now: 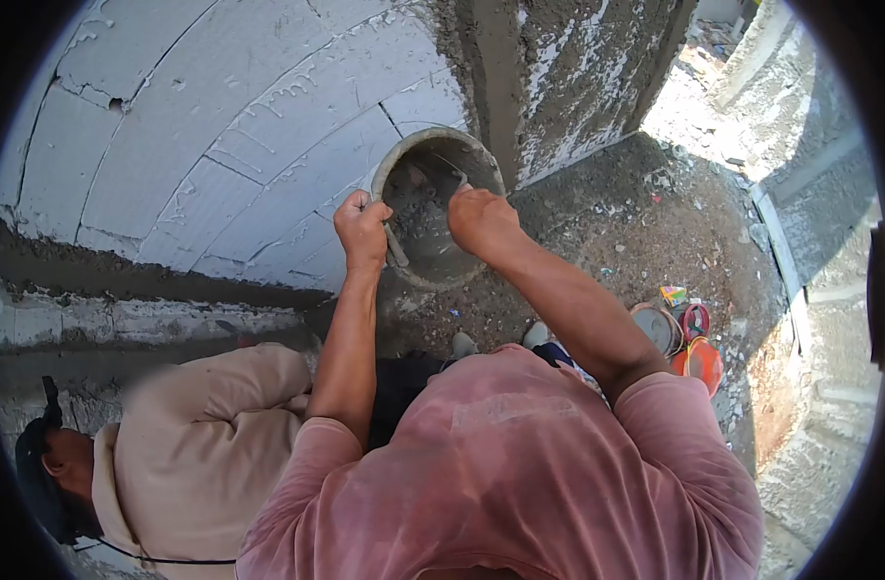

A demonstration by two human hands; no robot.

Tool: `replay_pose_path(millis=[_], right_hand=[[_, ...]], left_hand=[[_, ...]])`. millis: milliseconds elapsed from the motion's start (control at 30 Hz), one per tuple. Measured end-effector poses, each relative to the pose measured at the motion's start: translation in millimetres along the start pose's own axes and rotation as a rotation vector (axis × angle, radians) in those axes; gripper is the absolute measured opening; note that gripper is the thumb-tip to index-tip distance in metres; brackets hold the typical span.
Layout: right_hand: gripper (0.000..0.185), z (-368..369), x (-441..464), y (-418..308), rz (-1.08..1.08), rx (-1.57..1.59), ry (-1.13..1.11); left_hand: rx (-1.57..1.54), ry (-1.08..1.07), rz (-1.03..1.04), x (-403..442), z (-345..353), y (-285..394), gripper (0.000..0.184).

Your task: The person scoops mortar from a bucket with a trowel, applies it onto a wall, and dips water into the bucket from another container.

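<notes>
left hand (363, 230) clamped on the bucket (431, 134), right hand (483, 220) wrapped round a tool (460, 178) — I'd keep that bucket braced — no tipping

A faded, dusty-pink shirt (520, 483) at 6 o'clock shows darker blotches and a pale patch (515, 410) toward 5. Its short left sleeve (309, 459) sits at 7, the right sleeve (670, 420) at 4. The left hand (363, 230) and right hand (483, 222) are bare.

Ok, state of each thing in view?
Bucket: open-topped, grey residue inside
Left hand: closed on bucket's edge
Right hand: closed around tool
Tool: at bucket's mouth, mostly hidden
White block wall: largely bare, joints showing
Ground: littered with debris
</notes>
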State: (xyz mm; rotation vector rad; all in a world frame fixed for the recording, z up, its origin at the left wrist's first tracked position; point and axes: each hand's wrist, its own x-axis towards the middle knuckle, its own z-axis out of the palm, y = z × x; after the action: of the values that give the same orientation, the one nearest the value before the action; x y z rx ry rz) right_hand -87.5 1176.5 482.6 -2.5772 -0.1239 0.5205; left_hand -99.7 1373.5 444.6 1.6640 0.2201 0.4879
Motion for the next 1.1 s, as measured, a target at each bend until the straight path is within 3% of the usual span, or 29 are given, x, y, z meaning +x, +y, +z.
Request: replay_pose_path(millis=[100, 200, 333, 433, 533, 733, 867, 967, 1067, 1100], right_hand=[[0.034, 60.6, 30.9, 25.4, -0.023, -0.170, 0.026], [0.033, 19.2, 21.8, 36.9, -0.126, -0.390, -0.404], [0.034, -19.4, 11.4, 47.2, -0.191, -0.033, -0.024], [0.035, 9.3, 18.8, 55.0, -0.348, 0.028, -0.089], [0.034, 20.8, 8.1, 50.1, -0.355, -0.300, -0.339], [0.027, -13.3, 31.5, 31.5, -0.389, 0.085, -0.138], [0.031, 11.5, 13.1, 33.1, -0.407, -0.308, -0.388], [0.028, -5.3, 13.1, 34.2, -0.401, -0.411, -0.332], [0.021, -38.5, -1.4, 24.9, -0.312, -0.229, 0.037], [0.020, -31.9, 1.3, 23.2, -0.391, -0.295, 0.146]], left_hand=[[0.077, -0.015, 0.061, -3.3, 14.6, 11.6, 0.032], [-0.035, -0.062, -0.008, 7.0, 3.7, -0.7, 0.030], [-0.085, -0.246, -0.062, 35.9, -20.7, 1.3, 0.023], [-0.083, -0.301, -0.112, 39.6, -13.7, 26.2, 0.028], [-0.083, -0.309, -0.127, 43.5, -16.5, 25.7, 0.031], [-0.100, -0.341, -0.133, 44.8, -11.7, 36.5, 0.029], [-0.115, -0.310, -0.113, 46.3, -13.1, 32.6, 0.026], [-0.106, -0.223, -0.165, 38.8, -7.0, 35.7, 0.025], [-0.066, -0.274, -0.127, 41.1, -9.7, 26.0, 0.025], [-0.033, -0.292, -0.106, 41.0, -9.3, 23.5, 0.026]])
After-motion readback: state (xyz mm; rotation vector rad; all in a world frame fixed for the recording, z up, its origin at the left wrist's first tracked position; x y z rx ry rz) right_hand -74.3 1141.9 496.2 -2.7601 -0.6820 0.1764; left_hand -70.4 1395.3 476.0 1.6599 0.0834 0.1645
